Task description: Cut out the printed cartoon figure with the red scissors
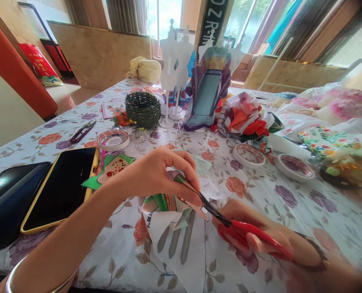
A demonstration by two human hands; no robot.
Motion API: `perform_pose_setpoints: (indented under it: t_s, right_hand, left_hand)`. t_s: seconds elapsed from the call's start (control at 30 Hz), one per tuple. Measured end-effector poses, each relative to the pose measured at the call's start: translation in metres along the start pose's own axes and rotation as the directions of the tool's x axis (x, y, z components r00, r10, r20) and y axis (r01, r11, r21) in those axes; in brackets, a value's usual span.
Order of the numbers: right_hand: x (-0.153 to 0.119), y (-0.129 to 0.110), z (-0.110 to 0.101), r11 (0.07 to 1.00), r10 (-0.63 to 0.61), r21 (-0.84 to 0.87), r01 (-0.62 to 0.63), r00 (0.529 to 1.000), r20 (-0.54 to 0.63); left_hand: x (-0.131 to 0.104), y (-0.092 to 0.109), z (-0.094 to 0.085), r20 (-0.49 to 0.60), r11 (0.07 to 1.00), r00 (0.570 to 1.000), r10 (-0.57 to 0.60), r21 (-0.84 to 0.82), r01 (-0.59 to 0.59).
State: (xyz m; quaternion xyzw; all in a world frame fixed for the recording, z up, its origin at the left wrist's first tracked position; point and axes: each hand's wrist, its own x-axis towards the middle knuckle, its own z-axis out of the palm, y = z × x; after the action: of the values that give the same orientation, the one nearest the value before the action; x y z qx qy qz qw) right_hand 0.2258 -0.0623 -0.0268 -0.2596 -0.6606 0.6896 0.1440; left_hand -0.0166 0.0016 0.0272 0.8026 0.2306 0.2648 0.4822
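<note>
Our right hand [244, 217] grips the red scissors [240, 230] by the handles, blades at the edge of the printed cloth [196, 238]. Our left hand [165, 175] pinches that cloth, seemingly to steady it beside the blades; its lower part lies on the flowered surface [116, 244] before us. The phone [61, 189] lies leftward, perhaps for elbow room. Beyond, the basket [142, 114] stands near the dress forms [170, 61], probably for easy reach.

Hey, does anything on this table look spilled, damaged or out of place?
Nothing looks clearly spilled or damaged. The crumpled fabric heap beside the dressed mannequin looks untidiest, bunched up rather than folded. The left hand holds a patterned piece, the right hand red scissors: nothing odd there.
</note>
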Motion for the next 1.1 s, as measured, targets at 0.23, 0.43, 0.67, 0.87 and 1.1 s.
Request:
perform_pose_setpoints:
  t_s: [0.23,0.43,0.67,0.87,1.1]
  right_hand:
    - [0.001,0.001,0.0,1.0,-0.016,0.019,0.016,1.0,0.008]
    - [-0.001,0.003,0.0,0.999,-0.03,-0.039,0.03,1.0,-0.007]
    - [0.001,-0.004,0.002,0.998,-0.02,-0.057,0.019,1.0,-0.009]
    - [0.0,-0.014,0.003,0.996,-0.009,-0.093,0.007,1.0,-0.025]
    - [-0.002,-0.011,0.016,0.998,0.045,-0.023,-0.051,0.981,-0.189]
  left_hand:
    - [0.001,0.001,0.002,-0.04,1.0,0.999,-0.009,-0.015,0.009]
    - [0.001,0.001,0.003,-0.051,0.999,0.999,-0.015,-0.033,0.013]
    - [0.001,0.001,0.003,-0.052,0.999,0.999,0.005,-0.034,-0.007]
    - [0.0,0.001,0.003,-0.067,1.0,0.998,0.01,0.0,-0.01]
    - [0.001,0.0,0.003,-0.063,1.0,0.998,-0.018,-0.023,0.016]
